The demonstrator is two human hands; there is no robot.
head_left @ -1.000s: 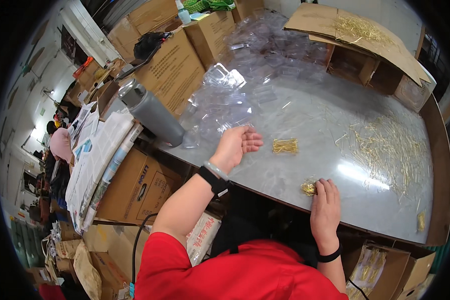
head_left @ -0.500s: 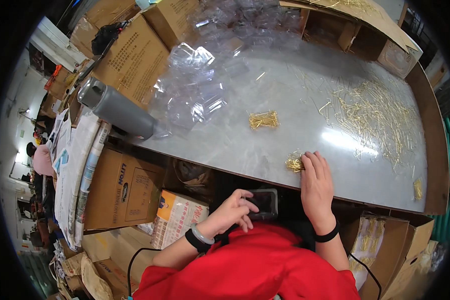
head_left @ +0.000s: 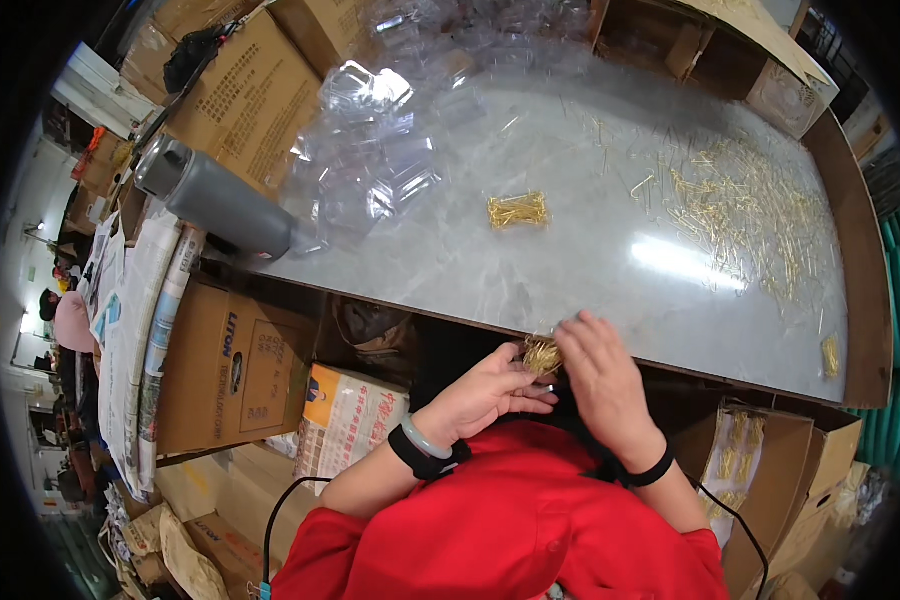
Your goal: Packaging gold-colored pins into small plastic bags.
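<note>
In the lower middle of the frame, my left hand [head_left: 475, 398] has a gold bundle [head_left: 541, 356] of thin wire pieces pinched between thumb and fingers, at the near edge of the grey table [head_left: 450, 270]. My right hand [head_left: 605, 390] lies close against its right side with the fingers stretched out; its thumb is hidden, so I cannot tell whether it grips too or only steadies.

The bundle sits right by that edge, with dark space below, so a loose pinch could let it drop there or onto my red shirt [head_left: 460, 520]. If I squeeze unevenly, I think the slim pieces could slide past one another and the bundle lose its shape; I cannot make out whether anything ties it. Its ends may also catch on my fingers.

A second bundle [head_left: 517, 210] lies untouched near the upper centre, a third bundle [head_left: 830, 356] at the right. Should a sleeve or wrist sweep toward the scattered gold wires [head_left: 755, 215] at upper right, pieces could tangle or stray.
</note>
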